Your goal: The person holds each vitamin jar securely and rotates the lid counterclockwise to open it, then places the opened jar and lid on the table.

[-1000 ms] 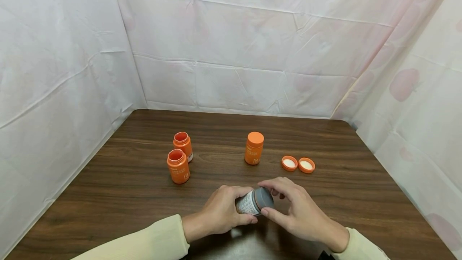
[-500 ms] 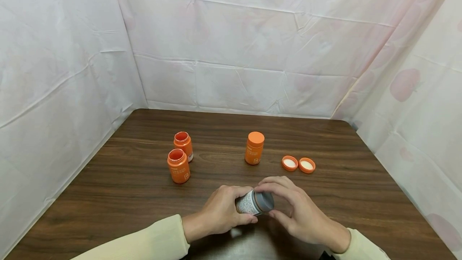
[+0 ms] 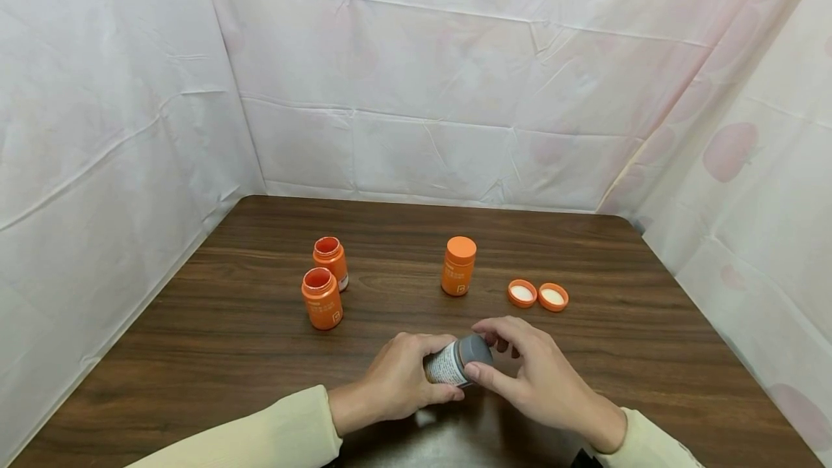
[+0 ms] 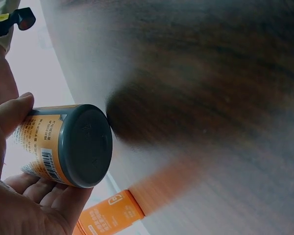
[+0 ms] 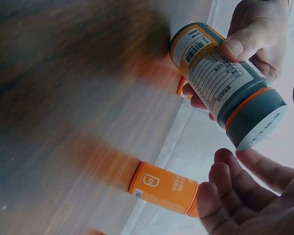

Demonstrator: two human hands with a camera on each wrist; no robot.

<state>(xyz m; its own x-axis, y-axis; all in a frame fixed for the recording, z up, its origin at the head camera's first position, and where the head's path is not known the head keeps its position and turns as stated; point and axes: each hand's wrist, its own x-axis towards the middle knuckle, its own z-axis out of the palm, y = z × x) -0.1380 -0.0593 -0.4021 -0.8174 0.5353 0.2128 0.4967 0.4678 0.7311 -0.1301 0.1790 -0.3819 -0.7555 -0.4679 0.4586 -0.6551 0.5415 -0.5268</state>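
on the bench (image 3: 617, 258), about midway between its left and right edges and toward the person, the left hand (image 3: 398, 375) grips a grey supplement bottle (image 3: 445, 366) round its body. the bottle lies tilted, cap toward the right hand (image 3: 542, 381); i cannot tell whether its base touches the wood.

the right hand has no firm hold: its fingers curve loosely about the grey cap (image 3: 477, 353), with one fingertip at the rim. the right wrist view shows a gap between thumb and cap; whether that fingertip presses cannot be told.

as for progress, two of four bottles look done. the front orange bottle (image 3: 322, 307) and the rear orange bottle (image 3: 331, 264) stand upright and uncapped toward the left edge, one partly behind the other. the left lid (image 3: 522, 295) and the right lid (image 3: 552, 298) lie just beside each other toward the right edge, pale insides up. left over are the grey cap, seated on its bottle, and the capped orange bottle (image 3: 456, 279), upright and untouched toward the far edge, near the middle.
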